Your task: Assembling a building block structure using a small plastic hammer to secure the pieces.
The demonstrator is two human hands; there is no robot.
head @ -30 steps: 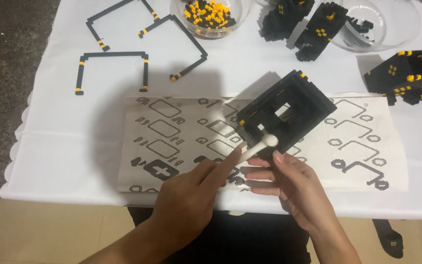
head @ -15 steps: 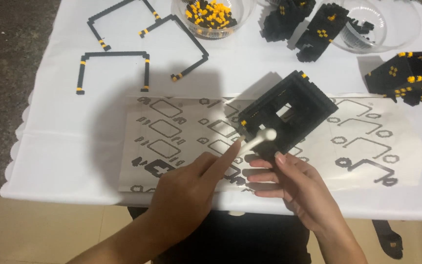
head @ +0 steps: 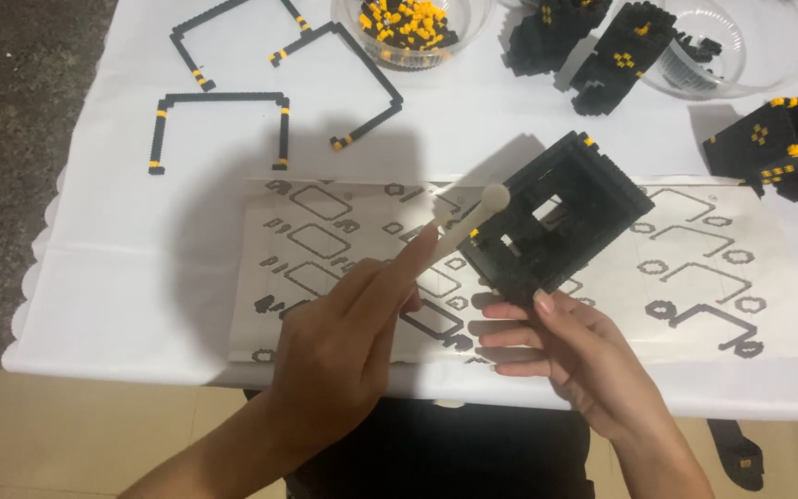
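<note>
My right hand [head: 573,356] holds a black block-built frame [head: 554,220] with small orange accents by its lower corner, tilted above the instruction sheet [head: 695,277]. My left hand [head: 339,342] grips a cream-coloured stick tool [head: 469,222] with a rounded tip, its index finger stretched along the shaft. The tool's tip rests beside the frame's upper left edge. The sheet shows black outline diagrams and lies on the white tablecloth [head: 122,268].
Thin black brick outlines [head: 219,120] with orange ends lie at the back left. A clear bowl of orange and black pieces [head: 410,26] stands behind, with black assemblies [head: 593,46], another clear bowl [head: 731,51] and a black-orange block [head: 787,143] to the right.
Both hands with the frame and the tool have shifted slightly up and right over the sheet. The tool's tip stays beside the frame's left edge.
</note>
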